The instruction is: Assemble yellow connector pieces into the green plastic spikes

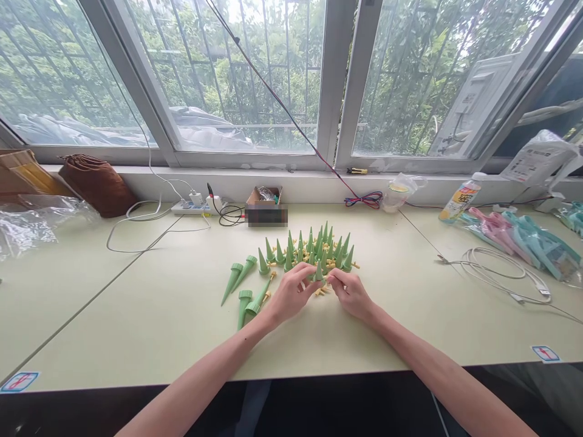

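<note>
My left hand [295, 292] is closed around the base of a green plastic watering spike [319, 271], its tip pointing up. Beside it, the fingers of my right hand [350, 292] are pinched together at the side of that base; whatever they hold is too small to make out. Just beyond both hands stands a cluster of upright green spikes [311, 244] with small yellow valves [356, 265] among them. A few yellow valves [322, 292] lie under my hands. To the left, several longer green spikes with ribbed caps [245, 296] lie on the table.
The pale table [150, 328] runs up to the window sill. At the back are a power strip [187, 208], a small open box [265, 197] and coiled wires [363, 199]. On the right are a bottle [463, 197], bagged plastic items [523, 237] and a white cable [496, 273].
</note>
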{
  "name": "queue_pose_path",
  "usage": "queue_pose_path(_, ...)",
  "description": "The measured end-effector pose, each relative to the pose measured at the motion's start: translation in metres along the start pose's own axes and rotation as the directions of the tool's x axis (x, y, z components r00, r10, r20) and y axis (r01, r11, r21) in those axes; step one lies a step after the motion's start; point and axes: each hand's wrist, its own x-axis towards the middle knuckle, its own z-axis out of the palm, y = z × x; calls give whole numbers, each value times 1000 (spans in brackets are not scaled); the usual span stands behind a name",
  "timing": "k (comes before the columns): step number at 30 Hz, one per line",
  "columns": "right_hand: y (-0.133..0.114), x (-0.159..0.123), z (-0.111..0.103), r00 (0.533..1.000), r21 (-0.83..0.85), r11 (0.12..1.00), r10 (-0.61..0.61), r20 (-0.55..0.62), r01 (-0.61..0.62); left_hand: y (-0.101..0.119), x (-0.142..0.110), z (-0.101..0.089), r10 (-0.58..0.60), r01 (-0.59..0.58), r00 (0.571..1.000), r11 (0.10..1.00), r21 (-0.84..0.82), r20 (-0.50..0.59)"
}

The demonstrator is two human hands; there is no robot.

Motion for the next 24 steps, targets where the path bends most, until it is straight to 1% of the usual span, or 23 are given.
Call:
queue_pose_path(4, 1, 1, 1, 999, -7, 1000, 3, -34, -3, 5, 3, -1, -135, 128, 986, 989, -78, -101)
queue_pose_path(6, 0, 1, 1, 999, -4, 1000, 6, -47, -7, 6, 4, -3, -211, 194, 972, 970, -145, -106)
queue_pose_path(7, 0, 1, 1, 999, -4, 1000, 8, -50, -8, 6, 4, -4, -252, 234, 964, 955, -182, -80)
queue_pose_path(8, -1, 1, 1, 999, -6, 1000, 9, -49, -9, 6, 5, -5, -294, 281, 955, 935, -218, -29)
queue_pose_path(9, -2, 1, 1, 999, -9, 1000, 7, -46, -8, 6, 5, -6, -337, 337, 940, 907, -251, 45)
queue_pose_path(10, -2, 1, 1, 999, -12, 1000, 4, -41, -5, 6, 5, -6, -376, 398, 917, 875, -276, 131)
queue_pose_path(12, -3, 0, 0, 1000, -14, 1000, -4, -25, 4, 7, 6, -6, -432, 509, 855, 802, -313, 286)
queue_pose_path(14, -2, 0, 0, 1000, -12, 1000, -11, -8, 11, 7, 6, -6, -450, 570, 814, 742, -354, 368)
queue_pose_path(18, -2, 0, 0, 1000, -12, 1000, -20, 23, 20, 6, 6, -7, -451, 612, 785, 671, -418, 426)
queue_pose_path(24, -2, 0, -2, 998, -20, 999, -35, 52, 36, 4, 6, -6, -465, 647, 757, 632, -427, 459)
